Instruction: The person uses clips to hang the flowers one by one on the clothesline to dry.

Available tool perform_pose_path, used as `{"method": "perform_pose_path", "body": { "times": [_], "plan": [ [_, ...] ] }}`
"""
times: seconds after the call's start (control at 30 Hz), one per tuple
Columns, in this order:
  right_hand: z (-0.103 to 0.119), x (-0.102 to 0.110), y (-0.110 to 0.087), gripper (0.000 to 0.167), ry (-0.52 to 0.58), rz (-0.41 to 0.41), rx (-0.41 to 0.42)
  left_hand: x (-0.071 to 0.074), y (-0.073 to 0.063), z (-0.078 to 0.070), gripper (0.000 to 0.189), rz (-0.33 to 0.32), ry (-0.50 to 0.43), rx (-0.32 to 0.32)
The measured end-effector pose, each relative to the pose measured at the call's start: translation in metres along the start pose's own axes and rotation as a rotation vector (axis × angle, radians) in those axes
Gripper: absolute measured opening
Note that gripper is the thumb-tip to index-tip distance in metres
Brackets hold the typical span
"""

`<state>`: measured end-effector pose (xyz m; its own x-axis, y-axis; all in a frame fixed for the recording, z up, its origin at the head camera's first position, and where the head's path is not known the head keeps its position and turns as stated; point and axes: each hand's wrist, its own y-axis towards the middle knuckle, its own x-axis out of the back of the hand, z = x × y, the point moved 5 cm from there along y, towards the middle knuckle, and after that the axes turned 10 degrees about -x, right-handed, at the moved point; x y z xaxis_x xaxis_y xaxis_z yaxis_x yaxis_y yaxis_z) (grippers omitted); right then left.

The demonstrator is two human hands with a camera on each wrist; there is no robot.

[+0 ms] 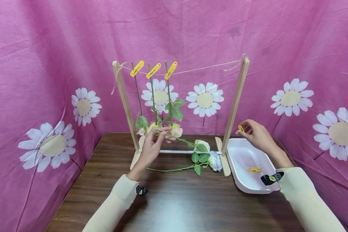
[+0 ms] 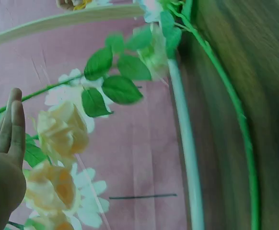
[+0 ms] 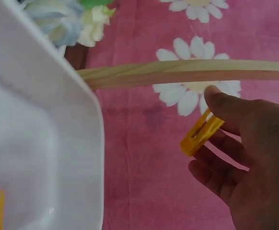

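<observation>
In the head view my left hand (image 1: 151,149) pinches the green stem of a white rose (image 1: 201,145), its bloom toward the right. The left wrist view shows that stem (image 2: 53,86) against my fingers. My right hand (image 1: 258,135), raised above the white tub (image 1: 240,180), pinches a yellow clothespin (image 3: 202,133) between thumb and fingers. Several clothespins (image 1: 254,170) lie in the tub. Three peach roses (image 1: 176,130) hang bloom down from a string (image 1: 206,68), each stem clipped by a yellow clothespin (image 1: 171,70). A pale blue rose (image 1: 215,161) lies on the table.
The string runs between two wooden posts (image 1: 237,96) (image 1: 124,100), joined low down by a white rod (image 1: 174,151). A brown wooden table (image 1: 174,199) carries the stand. Pink cloth (image 1: 191,29) with printed daisies surrounds it.
</observation>
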<state>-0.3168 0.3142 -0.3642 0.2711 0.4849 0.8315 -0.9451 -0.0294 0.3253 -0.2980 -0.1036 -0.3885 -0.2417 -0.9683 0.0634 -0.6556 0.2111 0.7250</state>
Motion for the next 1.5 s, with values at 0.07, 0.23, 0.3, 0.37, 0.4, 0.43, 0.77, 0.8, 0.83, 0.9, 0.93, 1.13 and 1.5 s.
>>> {"method": "perform_pose_path", "body": {
  "times": [0.07,0.23,0.3,0.37,0.4,0.43,0.77,0.8,0.83,0.9,0.93,1.13,1.5],
  "plan": [
    [0.004,0.006,0.001,0.034,0.037,-0.049,-0.008,-0.006,0.004,-0.002,0.021,0.014,-0.039,-0.003],
    [0.019,0.024,0.002,0.034,0.152,-0.205,-0.005,-0.02,0.014,-0.006,0.021,0.017,-0.088,0.015],
    [0.028,0.032,0.002,0.033,0.205,-0.258,-0.01,-0.023,0.019,-0.008,0.017,0.009,-0.074,0.015],
    [0.037,0.04,0.003,0.033,0.263,-0.305,-0.015,-0.027,0.025,-0.013,0.015,-0.002,-0.05,0.005],
    [0.041,0.044,0.003,0.034,0.287,-0.327,-0.017,-0.029,0.028,-0.015,0.014,-0.005,-0.044,-0.005],
    [0.046,0.048,0.003,0.034,0.311,-0.349,-0.017,-0.03,0.031,-0.017,0.014,-0.006,-0.04,-0.013],
    [0.086,0.081,0.001,0.032,0.49,-0.55,0.052,-0.047,0.063,-0.044,0.021,-0.014,-0.05,-0.101],
    [0.09,0.083,0.0,0.033,0.503,-0.572,0.064,-0.048,0.067,-0.047,0.021,-0.017,-0.048,-0.107],
    [0.094,0.085,-0.001,0.033,0.514,-0.588,0.076,-0.05,0.07,-0.049,0.021,-0.02,-0.047,-0.113],
    [0.104,0.088,-0.002,0.034,0.546,-0.598,0.105,-0.053,0.077,-0.055,0.02,-0.021,-0.044,-0.126],
    [0.109,0.088,-0.002,0.034,0.562,-0.591,0.119,-0.055,0.081,-0.057,0.019,-0.022,-0.047,-0.131],
    [0.147,0.088,0.0,0.031,0.673,-0.483,0.189,-0.059,0.105,-0.064,0.019,-0.044,-0.06,-0.145],
    [0.2,0.088,0.022,0.022,0.834,-0.393,0.26,-0.057,0.143,-0.062,0.023,-0.152,-0.043,-0.112]
  ]
}}
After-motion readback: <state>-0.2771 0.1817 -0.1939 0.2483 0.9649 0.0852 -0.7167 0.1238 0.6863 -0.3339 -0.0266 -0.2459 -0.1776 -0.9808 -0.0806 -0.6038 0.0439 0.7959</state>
